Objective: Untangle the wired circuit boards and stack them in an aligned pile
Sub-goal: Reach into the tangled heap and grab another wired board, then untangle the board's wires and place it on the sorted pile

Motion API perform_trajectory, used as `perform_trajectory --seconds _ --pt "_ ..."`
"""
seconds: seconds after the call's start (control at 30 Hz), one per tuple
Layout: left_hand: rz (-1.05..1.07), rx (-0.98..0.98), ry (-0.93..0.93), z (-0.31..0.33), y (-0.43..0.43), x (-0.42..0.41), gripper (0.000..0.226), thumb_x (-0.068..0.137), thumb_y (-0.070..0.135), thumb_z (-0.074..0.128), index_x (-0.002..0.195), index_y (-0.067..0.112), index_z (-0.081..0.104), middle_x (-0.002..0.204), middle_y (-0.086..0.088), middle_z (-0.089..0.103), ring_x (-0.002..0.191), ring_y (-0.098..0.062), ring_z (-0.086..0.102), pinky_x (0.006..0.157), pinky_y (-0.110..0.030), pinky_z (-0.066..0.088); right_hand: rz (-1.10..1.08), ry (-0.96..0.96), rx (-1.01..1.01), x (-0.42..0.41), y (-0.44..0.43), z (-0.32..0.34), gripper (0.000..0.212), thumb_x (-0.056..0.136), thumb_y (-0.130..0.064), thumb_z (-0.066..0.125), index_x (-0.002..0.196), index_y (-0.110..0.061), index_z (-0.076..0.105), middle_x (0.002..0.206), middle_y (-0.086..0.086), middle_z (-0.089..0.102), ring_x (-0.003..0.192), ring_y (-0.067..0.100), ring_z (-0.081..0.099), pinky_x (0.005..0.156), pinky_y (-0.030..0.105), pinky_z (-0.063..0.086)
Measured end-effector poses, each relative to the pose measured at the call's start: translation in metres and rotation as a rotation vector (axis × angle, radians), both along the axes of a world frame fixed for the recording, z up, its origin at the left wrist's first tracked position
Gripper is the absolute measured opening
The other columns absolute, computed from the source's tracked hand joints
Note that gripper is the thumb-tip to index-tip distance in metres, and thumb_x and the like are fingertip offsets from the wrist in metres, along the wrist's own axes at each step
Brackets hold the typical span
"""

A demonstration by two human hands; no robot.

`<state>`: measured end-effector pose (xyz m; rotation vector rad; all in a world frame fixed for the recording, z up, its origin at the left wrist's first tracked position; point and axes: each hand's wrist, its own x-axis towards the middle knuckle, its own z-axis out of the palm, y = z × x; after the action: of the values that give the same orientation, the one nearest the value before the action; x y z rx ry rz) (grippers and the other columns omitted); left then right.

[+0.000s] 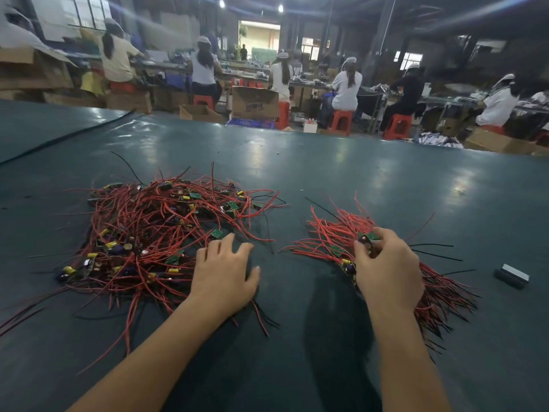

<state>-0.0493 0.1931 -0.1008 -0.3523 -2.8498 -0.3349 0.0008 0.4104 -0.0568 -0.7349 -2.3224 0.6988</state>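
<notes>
A tangled heap of small green circuit boards with red and black wires point(154, 230) lies on the dark green table point(297, 162) at the left. A smaller sorted pile of boards point(344, 257), wires fanning outward, lies at the right. My left hand point(224, 272) rests flat with fingers spread at the heap's right edge, touching wires. Over the sorted pile, my right hand point(386, 266) pinches a circuit board point(368, 239) between thumb and fingers. Part of that pile is hidden under the hand.
A small dark rectangular block point(511, 276) lies on the table at the far right. Beyond the table's far edge, several people sit on red stools at workbenches, with cardboard boxes point(255, 102) on the floor.
</notes>
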Motion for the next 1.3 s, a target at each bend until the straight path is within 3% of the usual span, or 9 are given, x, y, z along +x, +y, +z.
perform_trajectory --seconds 0.07,0.2,0.47,0.6,0.67,0.83,1.03,1.13,1.3 --pt "-0.011 0.031 -0.017 0.001 -0.006 -0.005 0.046 0.095 0.037 0.047 0.139 0.026 0.045 0.145 -0.002 0.041 0.129 -0.024 0.040 0.107 -0.039 0.032 -0.019 -0.020 0.025 0.001 0.002 -0.003 0.043 0.090 -0.029 0.069 0.131 -0.021 0.059 0.118 0.005 0.068 0.109 0.033 0.059 0.081 0.039 0.047" --pt "-0.091 0.192 -0.005 0.004 -0.013 -0.011 0.044 0.090 0.013 0.053 0.133 0.018 0.052 0.129 -0.002 0.050 0.117 -0.022 0.047 0.099 -0.031 0.040 -0.046 -0.020 0.086 0.001 -0.004 -0.006 0.043 0.090 -0.029 0.067 0.132 -0.020 0.060 0.124 0.009 0.063 0.115 0.034 0.053 0.094 0.044 0.039" --pt "-0.264 0.534 0.239 0.012 -0.008 -0.004 0.035 0.081 0.000 0.067 0.115 0.011 0.066 0.110 0.000 0.060 0.093 -0.011 0.058 0.089 -0.024 0.049 0.306 0.290 0.150 -0.001 -0.065 -0.013 0.027 0.087 -0.018 0.071 0.113 -0.016 0.072 0.100 0.001 0.068 0.095 0.025 0.060 0.083 0.035 0.039" --pt "-0.329 0.691 0.409 0.020 -0.003 0.002 0.027 0.078 -0.003 0.072 0.103 0.006 0.069 0.104 -0.003 0.062 0.089 -0.009 0.060 0.084 -0.020 0.051 0.546 0.196 -0.255 -0.004 -0.085 -0.022 0.015 0.095 -0.026 0.062 0.094 -0.016 0.074 0.082 -0.005 0.070 0.075 0.008 0.062 0.075 0.032 0.052" --pt "-0.383 0.717 0.498 0.023 0.001 0.006 0.022 0.078 -0.001 0.073 0.099 0.004 0.069 0.104 -0.005 0.063 0.091 -0.009 0.059 0.083 -0.013 0.049 0.613 0.152 -0.512 -0.004 -0.094 -0.019 0.029 0.100 -0.030 0.055 0.081 -0.017 0.074 0.074 0.000 0.072 0.066 0.003 0.061 0.067 0.026 0.051" --pt "-0.610 0.685 0.524 0.023 0.007 0.015 0.026 0.076 0.000 0.074 0.101 0.004 0.068 0.105 -0.006 0.062 0.100 -0.015 0.061 0.088 -0.021 0.049 0.637 0.140 -1.176 -0.003 -0.095 -0.007 0.043 0.098 -0.042 0.055 0.068 -0.021 0.077 0.072 0.001 0.071 0.065 0.012 0.065 0.057 0.028 0.054" --pt "-0.633 0.706 0.473 0.024 0.007 0.015 0.021 0.078 -0.004 0.074 0.099 0.001 0.070 0.106 -0.008 0.063 0.102 -0.018 0.063 0.084 -0.033 0.056 0.583 0.187 -1.265 -0.002 -0.086 -0.002 0.020 0.092 -0.030 0.065 0.080 -0.025 0.081 0.074 -0.004 0.069 0.062 0.010 0.058 0.053 0.023 0.046" --pt "-0.595 0.640 0.547 0.029 0.004 0.018 0.007 0.082 0.007 0.069 0.087 0.002 0.071 0.091 -0.006 0.065 0.083 -0.021 0.062 0.071 -0.032 0.052 0.504 0.247 -1.289 -0.003 -0.082 0.000 0.023 0.094 -0.026 0.063 0.079 -0.028 0.081 0.069 -0.006 0.069 0.053 0.005 0.059 0.046 0.020 0.045" --pt "-0.757 0.558 0.464 0.033 0.015 0.034 0.021 0.089 0.021 0.059 0.074 0.009 0.067 0.065 0.004 0.057 0.055 -0.014 0.050 0.054 -0.022 0.041 0.370 0.361 -1.378 -0.005 -0.076 0.003 0.024 0.092 -0.021 0.067 0.072 -0.025 0.080 0.069 -0.004 0.071 0.048 0.005 0.061 0.042 0.017 0.046"
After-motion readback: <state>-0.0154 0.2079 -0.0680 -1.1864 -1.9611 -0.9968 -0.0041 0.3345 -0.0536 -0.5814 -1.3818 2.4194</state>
